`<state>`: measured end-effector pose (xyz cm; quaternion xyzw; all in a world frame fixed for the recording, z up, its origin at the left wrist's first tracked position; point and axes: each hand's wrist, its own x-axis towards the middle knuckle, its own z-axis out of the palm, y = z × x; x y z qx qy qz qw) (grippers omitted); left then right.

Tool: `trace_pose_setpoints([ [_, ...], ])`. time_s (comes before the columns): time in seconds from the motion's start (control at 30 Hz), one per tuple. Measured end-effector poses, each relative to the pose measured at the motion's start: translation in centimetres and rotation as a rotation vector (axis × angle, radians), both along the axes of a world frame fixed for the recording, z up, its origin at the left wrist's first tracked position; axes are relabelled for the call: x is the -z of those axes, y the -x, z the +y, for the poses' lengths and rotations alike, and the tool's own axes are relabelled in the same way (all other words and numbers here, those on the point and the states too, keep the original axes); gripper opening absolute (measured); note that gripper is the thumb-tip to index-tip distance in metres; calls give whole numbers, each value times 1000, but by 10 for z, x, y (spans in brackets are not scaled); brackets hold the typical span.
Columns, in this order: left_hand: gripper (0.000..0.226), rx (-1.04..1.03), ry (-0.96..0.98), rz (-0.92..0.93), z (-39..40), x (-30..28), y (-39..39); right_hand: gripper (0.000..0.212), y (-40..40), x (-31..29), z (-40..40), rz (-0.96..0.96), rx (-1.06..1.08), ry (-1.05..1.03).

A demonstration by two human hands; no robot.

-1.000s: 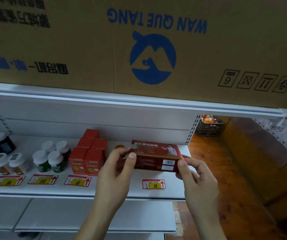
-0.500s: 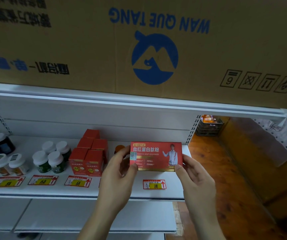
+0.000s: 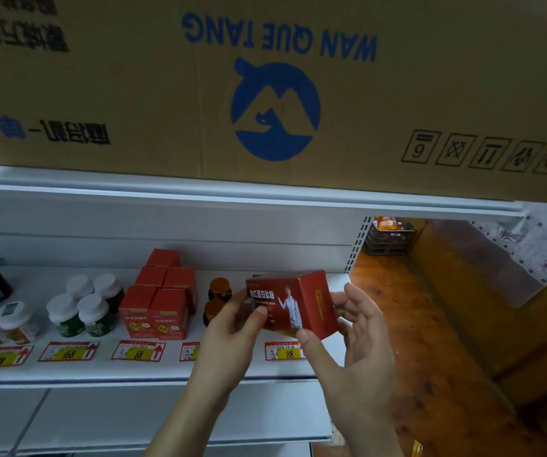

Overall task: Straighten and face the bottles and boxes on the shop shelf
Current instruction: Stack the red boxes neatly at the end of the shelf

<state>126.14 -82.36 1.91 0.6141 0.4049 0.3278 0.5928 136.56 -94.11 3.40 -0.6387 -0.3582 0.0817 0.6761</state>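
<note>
Held in the air just above the right end of the white shelf (image 3: 153,371): a red box (image 3: 293,303), front panel with a figure in white turned toward the camera, one end face angled to the right. Gripped at its left edge by the left hand (image 3: 232,328), thumb across the front; pinched at its lower right corner by the right hand (image 3: 354,328), thumb on the front, fingers spread behind. Not yet set down, and skewed, so likely to land crooked over the price tag marked 88 (image 3: 285,351) unless squared first. Two brown-capped jars (image 3: 217,300) just left of the box, partly behind the left hand: easy to clip with the knuckles or the box's corner on the way in, and easy to tip. Stack of small red boxes (image 3: 160,301) beyond them, near enough to be nudged out of line by a jar sliding sideways. Open drop to the wooden floor (image 3: 430,341) right of the shelf end: a slip of the light right-hand pinch, or a placement too far right, probably enough to send the box over. White-capped bottles (image 3: 82,308) farther left, well apart from any of this.
</note>
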Motion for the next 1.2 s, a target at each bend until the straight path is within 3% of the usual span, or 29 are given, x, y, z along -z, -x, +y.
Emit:
trace_pose_setpoints([
  [0.4, 29, -69, 17, -106, 1, -3, 4, 61, -7, 3, 4, -98, 70, 7],
  [0.63, 37, -41, -142, -252, -3, -14, 6, 46, -21, 24, 8, -164, 167, 92],
  [0.93, 63, -93, -404, -107, -22, -22, 1, 38, -27, 40, 21, 127, 31, 136],
  [1.2, 68, -52, -537, -28, -20, -20, 6, 51, -34, 45, 22, 214, -18, 167],
])
